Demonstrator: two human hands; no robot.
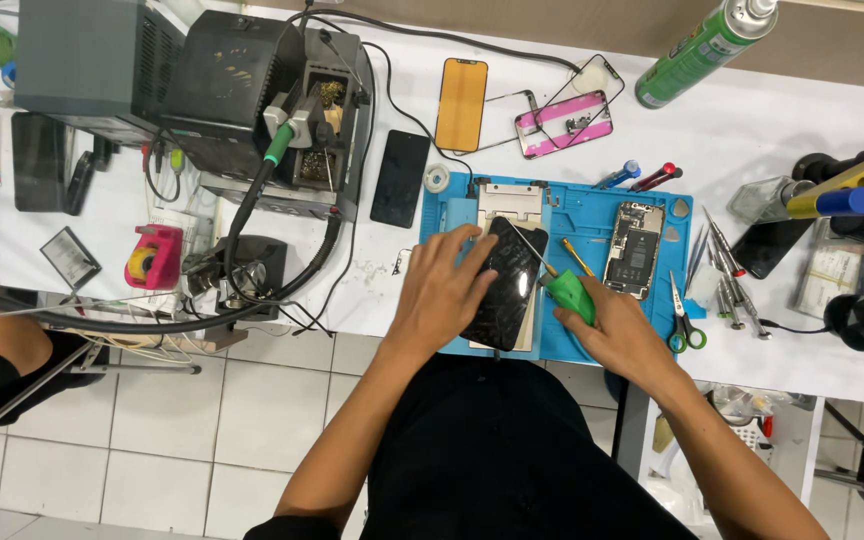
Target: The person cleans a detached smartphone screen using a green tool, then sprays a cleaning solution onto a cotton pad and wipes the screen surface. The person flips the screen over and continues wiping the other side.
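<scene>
Phone [507, 285], dark, glass up on blue mat [577, 215] at bench edge, long axis tilted away and slightly right; left hand [444, 290] spread flat on its left edge, right hand [617, 330] closed round green-handled tool [570, 292], tip at its upper right.

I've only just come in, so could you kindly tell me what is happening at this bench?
A person seated at a white table is working on a black glass-fronted phone lying on a blue rubber work mat. The left hand presses flat on the phone, steadying it. The right hand grips a green-handled thin metal tool, its tip at the phone's right edge. An opened phone body lies further right on the mat, with scissors beside it.
</scene>
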